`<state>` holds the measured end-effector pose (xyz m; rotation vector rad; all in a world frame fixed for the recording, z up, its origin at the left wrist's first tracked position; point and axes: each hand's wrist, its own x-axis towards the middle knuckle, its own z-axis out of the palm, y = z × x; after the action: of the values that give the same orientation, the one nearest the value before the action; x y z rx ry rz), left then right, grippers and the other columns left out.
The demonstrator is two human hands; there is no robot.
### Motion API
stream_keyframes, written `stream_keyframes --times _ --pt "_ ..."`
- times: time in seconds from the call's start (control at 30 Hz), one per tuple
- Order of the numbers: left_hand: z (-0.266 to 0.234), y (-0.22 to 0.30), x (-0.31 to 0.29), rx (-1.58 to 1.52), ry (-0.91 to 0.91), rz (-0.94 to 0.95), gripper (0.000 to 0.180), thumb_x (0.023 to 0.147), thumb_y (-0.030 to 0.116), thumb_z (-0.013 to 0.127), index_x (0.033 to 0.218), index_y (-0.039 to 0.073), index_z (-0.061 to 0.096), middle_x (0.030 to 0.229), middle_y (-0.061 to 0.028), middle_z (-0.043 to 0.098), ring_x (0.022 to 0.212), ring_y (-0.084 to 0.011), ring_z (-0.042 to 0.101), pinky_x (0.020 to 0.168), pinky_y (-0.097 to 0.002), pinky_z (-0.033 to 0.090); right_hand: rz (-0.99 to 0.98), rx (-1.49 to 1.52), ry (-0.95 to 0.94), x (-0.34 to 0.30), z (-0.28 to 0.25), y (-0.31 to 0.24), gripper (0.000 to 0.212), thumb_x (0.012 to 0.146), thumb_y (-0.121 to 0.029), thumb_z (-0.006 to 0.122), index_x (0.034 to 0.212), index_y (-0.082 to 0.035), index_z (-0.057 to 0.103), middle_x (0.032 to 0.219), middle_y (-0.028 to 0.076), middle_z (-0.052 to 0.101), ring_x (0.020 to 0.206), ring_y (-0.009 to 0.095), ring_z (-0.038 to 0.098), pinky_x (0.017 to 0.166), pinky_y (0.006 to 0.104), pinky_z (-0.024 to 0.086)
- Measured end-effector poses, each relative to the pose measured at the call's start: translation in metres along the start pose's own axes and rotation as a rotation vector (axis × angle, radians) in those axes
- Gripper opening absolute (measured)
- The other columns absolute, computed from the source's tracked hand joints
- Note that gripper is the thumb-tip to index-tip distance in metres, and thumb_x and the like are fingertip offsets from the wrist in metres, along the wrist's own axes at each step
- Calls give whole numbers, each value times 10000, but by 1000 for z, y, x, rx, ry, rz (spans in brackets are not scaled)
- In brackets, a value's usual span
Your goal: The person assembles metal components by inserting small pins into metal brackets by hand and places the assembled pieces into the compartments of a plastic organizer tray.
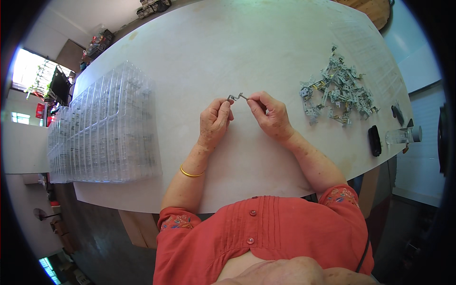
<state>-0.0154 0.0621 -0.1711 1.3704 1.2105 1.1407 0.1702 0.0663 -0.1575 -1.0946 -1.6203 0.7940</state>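
Above the middle of the table, a small bent grey metal part (236, 97) spans the gap between my two hands. My left hand (216, 118) pinches its left end between thumb and fingers. At the other end, the thumb and forefinger of my right hand (270, 114) close on what looks like a thin tip of it. The fingers cover both ends, so its full shape does not show. A loose heap of small grey metal parts (339, 88), some with yellowish bits, lies to the right of my right hand.
Stacked clear plastic trays (109, 128) stand on the left of the pale table (199, 52). Near the right edge are a black case (375, 141), a clear bottle (399, 136) lying on its side and a dark small object (398, 114). Clear plastic sheeting (365, 52) lies at the far right.
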Motion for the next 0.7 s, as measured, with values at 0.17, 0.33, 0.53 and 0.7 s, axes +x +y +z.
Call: stream_keyframes --times 0.17,0.33,0.53,0.7 --pt "0 -3 0 39 12 54 223 1029 183 493 1059 17 638 666 20 572 500 -18 411 451 -188 325 -8 -17 -1 -1 1 3 56 901 -43 634 946 -47 601 703 75 615 571 135 537 539 282 441" --pt "0 -4 1 79 26 70 225 1027 186 499 1067 15 639 661 24 560 522 -19 411 474 -191 333 0 -20 -4 -1 2 4 64 909 -59 633 958 -43 596 718 92 627 588 165 570 555 293 458" --pt "0 -4 1 154 56 138 200 1014 152 518 1054 5 647 658 26 543 560 -37 443 512 -202 369 15 -37 -29 -1 1 3 66 923 -78 626 967 -43 592 731 99 634 600 185 582 569 306 467" --pt "2 -1 0 264 29 192 162 991 97 544 1045 -18 644 673 10 548 607 -62 502 551 -226 424 85 81 -32 -2 4 9 103 941 -87 604 1023 -33 572 700 68 604 607 145 560 582 293 463"
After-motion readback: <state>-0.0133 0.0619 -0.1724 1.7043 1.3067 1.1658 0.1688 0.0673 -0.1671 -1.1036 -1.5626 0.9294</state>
